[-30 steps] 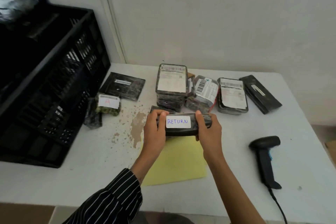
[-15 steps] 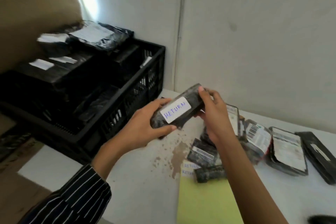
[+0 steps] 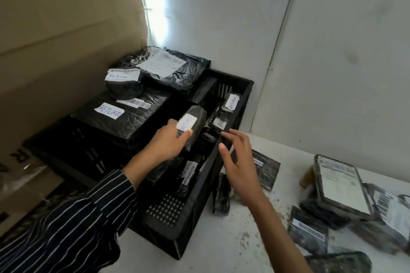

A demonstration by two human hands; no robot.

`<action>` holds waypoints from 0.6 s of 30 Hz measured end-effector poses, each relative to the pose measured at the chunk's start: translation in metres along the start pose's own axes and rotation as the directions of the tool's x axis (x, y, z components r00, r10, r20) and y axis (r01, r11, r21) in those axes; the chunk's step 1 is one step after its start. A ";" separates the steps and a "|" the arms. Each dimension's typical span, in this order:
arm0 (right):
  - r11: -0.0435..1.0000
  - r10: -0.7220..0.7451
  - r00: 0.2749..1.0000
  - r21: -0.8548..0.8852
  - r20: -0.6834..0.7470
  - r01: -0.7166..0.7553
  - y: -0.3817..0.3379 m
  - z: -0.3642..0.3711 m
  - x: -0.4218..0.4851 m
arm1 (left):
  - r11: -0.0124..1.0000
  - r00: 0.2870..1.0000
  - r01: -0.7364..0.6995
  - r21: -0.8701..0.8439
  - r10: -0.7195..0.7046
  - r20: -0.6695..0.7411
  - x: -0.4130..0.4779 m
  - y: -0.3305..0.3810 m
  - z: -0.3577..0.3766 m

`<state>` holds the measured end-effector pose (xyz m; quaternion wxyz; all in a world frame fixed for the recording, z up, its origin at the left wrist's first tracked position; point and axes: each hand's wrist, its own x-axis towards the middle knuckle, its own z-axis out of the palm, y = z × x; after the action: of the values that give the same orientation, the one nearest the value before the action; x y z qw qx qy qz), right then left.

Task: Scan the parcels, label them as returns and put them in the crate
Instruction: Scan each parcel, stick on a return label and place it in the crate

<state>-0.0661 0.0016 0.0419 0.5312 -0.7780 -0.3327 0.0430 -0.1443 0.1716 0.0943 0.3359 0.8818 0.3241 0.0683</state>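
Observation:
My left hand (image 3: 167, 142) grips a small black parcel (image 3: 195, 122) with a white return label, holding it over the inside of the black crate (image 3: 206, 175). My right hand (image 3: 237, 157) hovers above the crate's right rim, fingers spread and holding nothing. Several black parcels lie in the crate, among them a large one marked RETURN (image 3: 119, 115), a rounded one (image 3: 123, 82) and a big flat bag (image 3: 170, 68). More black parcels (image 3: 341, 186) with printed labels lie on the white table at the right.
A large cardboard box (image 3: 55, 51) stands behind and left of the crate. The white table (image 3: 233, 241) is stained near the crate. A flat black parcel (image 3: 266, 166) and a narrow one (image 3: 221, 195) lie just right of the crate. A white wall rises behind.
The view has swung left to the crate. My left hand carried the labelled parcel from above the table into the crate, and my right hand has let go of it.

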 end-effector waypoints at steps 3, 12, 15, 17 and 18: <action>0.999 0.009 0.999 -0.031 -0.034 -0.010 0.004 0.017 -0.005 | 0.998 0.985 0.055 0.023 -0.058 0.165 0.022 -0.017 0.018; 0.997 0.076 0.989 -0.014 -0.130 -0.078 0.002 0.039 -0.011 | 0.978 0.873 -0.039 0.205 -0.066 0.483 0.045 -0.050 0.087; 0.996 0.090 0.985 0.005 -0.148 -0.091 0.001 0.041 -0.011 | 0.969 0.872 -0.108 0.222 -0.015 0.490 0.045 -0.065 0.106; 0.995 0.099 0.983 0.026 -0.152 -0.096 0.001 0.043 -0.011 | 0.959 0.815 -0.183 0.217 0.024 0.579 0.055 -0.079 0.120; 0.994 0.105 0.983 0.038 -0.153 -0.101 0.002 0.044 -0.011 | 0.953 0.774 -0.210 0.221 0.024 0.633 0.060 -0.086 0.127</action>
<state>-0.0924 0.0298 0.0185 0.5641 -0.7871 -0.2491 0.0149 -0.1000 0.1878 -0.0635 0.2915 0.9112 0.1450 -0.2523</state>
